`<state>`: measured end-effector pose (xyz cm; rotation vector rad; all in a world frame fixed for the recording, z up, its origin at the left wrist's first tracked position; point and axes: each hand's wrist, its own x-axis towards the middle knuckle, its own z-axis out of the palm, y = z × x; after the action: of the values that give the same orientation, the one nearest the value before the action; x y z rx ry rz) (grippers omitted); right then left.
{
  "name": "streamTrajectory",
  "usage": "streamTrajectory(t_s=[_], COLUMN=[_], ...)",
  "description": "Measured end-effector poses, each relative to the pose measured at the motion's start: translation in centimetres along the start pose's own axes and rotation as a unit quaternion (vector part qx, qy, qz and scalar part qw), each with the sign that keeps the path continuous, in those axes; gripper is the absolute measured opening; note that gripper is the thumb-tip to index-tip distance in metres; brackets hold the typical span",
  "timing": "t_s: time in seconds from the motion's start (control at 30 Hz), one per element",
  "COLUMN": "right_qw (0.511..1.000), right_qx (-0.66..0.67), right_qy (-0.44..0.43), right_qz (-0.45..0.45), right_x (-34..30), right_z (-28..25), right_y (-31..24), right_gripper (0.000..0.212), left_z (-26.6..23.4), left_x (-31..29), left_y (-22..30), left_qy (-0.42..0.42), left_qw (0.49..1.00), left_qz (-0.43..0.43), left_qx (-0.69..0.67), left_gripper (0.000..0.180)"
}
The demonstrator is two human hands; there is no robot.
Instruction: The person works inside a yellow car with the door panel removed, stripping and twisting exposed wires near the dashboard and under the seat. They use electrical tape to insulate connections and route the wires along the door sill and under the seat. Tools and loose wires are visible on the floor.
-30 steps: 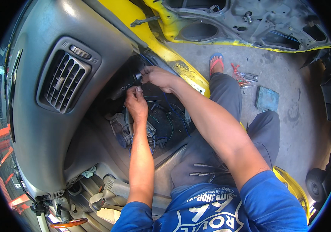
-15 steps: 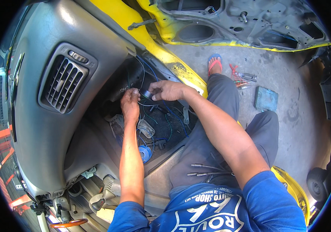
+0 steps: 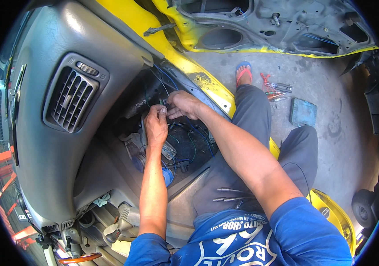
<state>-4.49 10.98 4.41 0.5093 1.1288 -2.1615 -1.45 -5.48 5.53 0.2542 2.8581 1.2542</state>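
Both of my hands meet in the dark footwell under the dashboard. My left hand (image 3: 156,127) is closed, thumb and forefinger pinching a thin wire. Right against its fingertips, my right hand (image 3: 184,105) curls round a small dark roll that looks like electrical tape; the hand hides most of it now. Loose blue wires (image 3: 166,76) run down from the door-frame side past my hands, and more green, white and blue wires lie below. Near my left forearm sits a blue spool (image 3: 167,176), partly covered by the arm. A clear plastic part (image 3: 169,151) lies above it.
The grey dashboard (image 3: 105,57) with its air vent (image 3: 72,98) fills the left. A yellow door sill (image 3: 209,86) and an open, stripped door (image 3: 260,33) bound the far side. Pliers (image 3: 280,86) and a teal case (image 3: 303,111) lie on the floor. Plug-ended cables (image 3: 229,190) rest across my lap.
My left hand has moved slightly right and down, and the right hand has turned and closed in on it. The roll, visible in my right fingers before, is now mostly hidden.
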Motion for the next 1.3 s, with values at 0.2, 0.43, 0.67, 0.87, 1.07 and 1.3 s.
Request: streamTrajectory(t_s=[0.2, 0.43, 0.67, 0.87, 1.07, 1.3], right_qw=[0.982, 0.985, 0.973, 0.929, 0.818, 0.819], right_qx=[-0.171, -0.141, -0.189, -0.289, -0.496, -0.548], right_qy=[0.06, 0.034, 0.047, 0.108, 0.114, 0.137], right_qz=[-0.06, -0.09, -0.125, -0.206, -0.267, -0.098], right_x=[0.2, 0.5, 0.9, 0.8, -0.9, -0.8], right_z=[0.6, 0.3, -0.4, -0.2, 2.5, 5.1], right_y=[-0.3, 0.6, 0.0, -0.8, -3.2, -5.3], right_gripper=[0.026, 0.021, 0.014, 0.019, 0.04, 0.04], left_z=[0.8, 1.3, 1.0, 1.3, 1.2, 1.2], left_x=[-0.3, 0.2, 0.5, 0.3, 0.2, 0.6], left_y=[-0.3, -1.0, -2.1, -3.8, -4.1, -4.0], left_qy=[-0.007, -0.004, -0.053, -0.024, 0.016, 0.038], left_qw=[0.997, 0.868, 0.82, 0.783, 0.808, 0.819], left_qz=[-0.075, -0.307, -0.319, -0.29, -0.296, -0.295], left_qx=[-0.028, -0.391, -0.472, -0.55, -0.51, -0.491], left_gripper=[0.02, 0.029, 0.029, 0.052, 0.058, 0.055])
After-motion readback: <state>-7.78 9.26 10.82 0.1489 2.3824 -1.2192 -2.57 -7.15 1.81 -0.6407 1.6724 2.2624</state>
